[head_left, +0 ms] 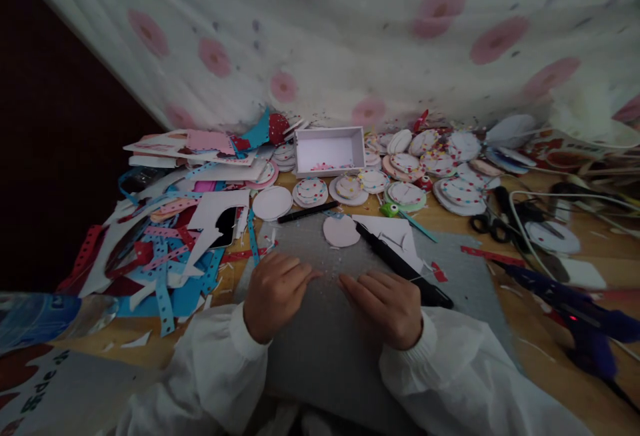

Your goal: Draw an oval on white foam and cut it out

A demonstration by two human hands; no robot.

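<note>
Over the grey mat (320, 329), my left hand (278, 295) has its fingers bent and pressed together, with the thumb side toward the middle. My right hand (385, 306) faces it across a small gap, its fingers curled together too. Whether either hand pinches anything is too small to tell. Tiny bits are scattered on the mat between the fingertips. Just beyond them lies a pale round disc (341, 231). A thick black pen-like tool (400, 264) runs diagonally past my right hand, partly over a white paper piece (393, 233).
Paper scraps (165, 249) heap at the left, near a plastic bottle (55, 316). Behind the mat stand a white box (330, 151) and several dotted disc stacks (463, 193). A black pen (307, 212), scissors (490, 228) and a blue glue gun (575, 309) lie around.
</note>
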